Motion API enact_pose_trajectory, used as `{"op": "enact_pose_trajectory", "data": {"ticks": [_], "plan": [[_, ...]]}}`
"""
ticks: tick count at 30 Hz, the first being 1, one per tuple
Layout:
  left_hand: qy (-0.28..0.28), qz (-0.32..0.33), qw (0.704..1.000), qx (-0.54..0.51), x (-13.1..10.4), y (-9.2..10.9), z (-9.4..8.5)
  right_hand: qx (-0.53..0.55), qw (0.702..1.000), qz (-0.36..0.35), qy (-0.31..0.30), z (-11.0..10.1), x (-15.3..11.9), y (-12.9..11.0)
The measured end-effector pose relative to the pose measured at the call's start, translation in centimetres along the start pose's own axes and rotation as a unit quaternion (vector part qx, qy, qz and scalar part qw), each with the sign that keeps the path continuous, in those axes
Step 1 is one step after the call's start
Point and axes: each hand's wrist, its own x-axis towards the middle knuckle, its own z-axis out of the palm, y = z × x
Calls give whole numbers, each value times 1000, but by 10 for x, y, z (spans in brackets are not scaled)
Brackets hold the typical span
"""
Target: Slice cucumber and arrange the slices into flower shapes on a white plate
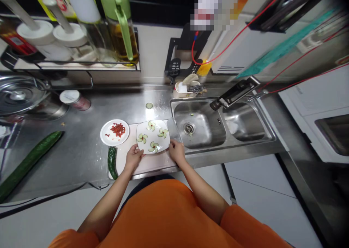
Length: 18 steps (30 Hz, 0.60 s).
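Note:
Both hands hold a white squarish plate (147,129) over a pale cutting board (128,157). My left hand (133,156) grips its lower left edge, thumb on the rim. My right hand (176,150) has closed on the lower right edge. Cucumber slices (154,147) lie on the plate in several flower-like pinwheels with small red centres. Left of it, a round white plate (105,133) carries chopped red bits (118,129). A short piece of cucumber (112,162) rests along the board's left end. Whether the held plate touches the board I cannot tell.
A double steel sink (200,141) with a faucet (234,92) is to the right. One cucumber slice (149,105) lies behind the plate. Far left are a long cucumber (29,164), a lidded pot (51,104) and a jar (75,100). A condiment rack (114,67) hangs above.

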Motion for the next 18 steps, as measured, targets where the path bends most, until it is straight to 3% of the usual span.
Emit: {"op": "enact_pose_trajectory", "data": {"ticks": [18], "plan": [[4,4,1000,20,-31,37,0,222,975,3,-18,-22,2,7]]}}
